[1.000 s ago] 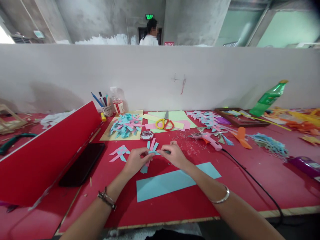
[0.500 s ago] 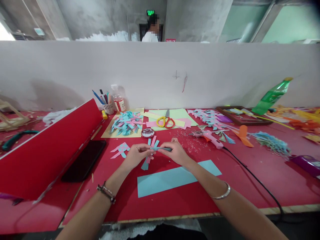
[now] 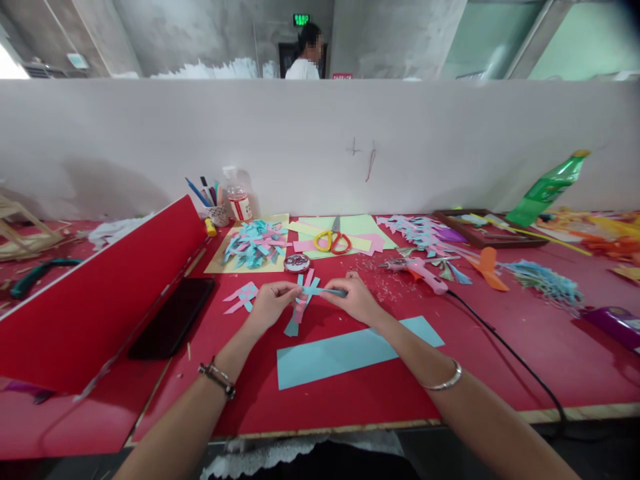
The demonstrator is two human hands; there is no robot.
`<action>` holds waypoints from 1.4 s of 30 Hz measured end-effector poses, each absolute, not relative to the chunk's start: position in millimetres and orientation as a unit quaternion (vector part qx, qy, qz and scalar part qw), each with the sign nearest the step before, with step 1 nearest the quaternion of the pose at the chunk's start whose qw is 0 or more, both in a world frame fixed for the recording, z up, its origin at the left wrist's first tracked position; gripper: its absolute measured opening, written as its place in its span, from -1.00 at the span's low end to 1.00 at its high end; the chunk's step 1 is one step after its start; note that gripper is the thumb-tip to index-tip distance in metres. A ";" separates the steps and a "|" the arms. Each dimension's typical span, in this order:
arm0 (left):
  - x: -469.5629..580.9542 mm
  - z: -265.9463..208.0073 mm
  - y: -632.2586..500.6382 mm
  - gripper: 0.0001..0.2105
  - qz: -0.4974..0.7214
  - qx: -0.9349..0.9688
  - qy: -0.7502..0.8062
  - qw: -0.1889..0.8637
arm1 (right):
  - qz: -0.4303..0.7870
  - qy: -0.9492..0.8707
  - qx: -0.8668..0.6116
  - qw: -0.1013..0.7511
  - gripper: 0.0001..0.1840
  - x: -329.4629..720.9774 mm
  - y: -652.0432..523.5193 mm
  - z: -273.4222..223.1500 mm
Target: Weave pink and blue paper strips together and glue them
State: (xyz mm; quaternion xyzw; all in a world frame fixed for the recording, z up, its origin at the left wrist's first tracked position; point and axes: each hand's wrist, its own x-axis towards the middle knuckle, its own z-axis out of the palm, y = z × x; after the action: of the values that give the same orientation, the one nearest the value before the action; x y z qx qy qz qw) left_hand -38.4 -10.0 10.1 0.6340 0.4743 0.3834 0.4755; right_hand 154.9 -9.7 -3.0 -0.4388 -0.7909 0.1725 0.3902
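Left hand [image 3: 271, 308] has uncovered more pink strip [image 3: 301, 312].

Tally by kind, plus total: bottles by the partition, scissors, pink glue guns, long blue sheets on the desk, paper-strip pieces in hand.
Bottles by the partition: 2 (clear bottle, green bottle)
Scissors: 1
Pink glue gun: 1
Long blue sheet: 1
Paper-strip piece between left hand and right hand: 1
Total: 6
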 end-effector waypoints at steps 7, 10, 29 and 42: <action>-43.3 12.8 -6.8 -0.79 0.407 0.617 0.488 0.463 | 0.190 -0.781 -0.449 0.390 -0.71 161.3 -7.0 1.7; -45.6 14.8 -5.2 -0.80 0.421 0.603 0.503 0.454 | 0.208 -0.773 -0.461 0.383 -0.69 162.9 -7.2 4.5; -58.1 0.8 8.5 -0.75 0.511 0.557 0.512 0.408 | 0.380 -0.551 -0.466 0.579 -0.71 165.1 -2.8 6.3; -57.7 -1.3 9.3 -0.74 0.516 0.540 0.504 0.433 | 0.358 -0.547 -0.473 0.590 -0.69 166.8 0.9 -0.7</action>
State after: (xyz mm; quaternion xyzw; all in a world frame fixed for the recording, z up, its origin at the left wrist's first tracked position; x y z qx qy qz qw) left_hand -57.7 9.3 -1.3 0.5403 0.5045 0.5159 0.4329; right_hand 166.8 0.9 -0.7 -0.4728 -0.5473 0.3584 0.5903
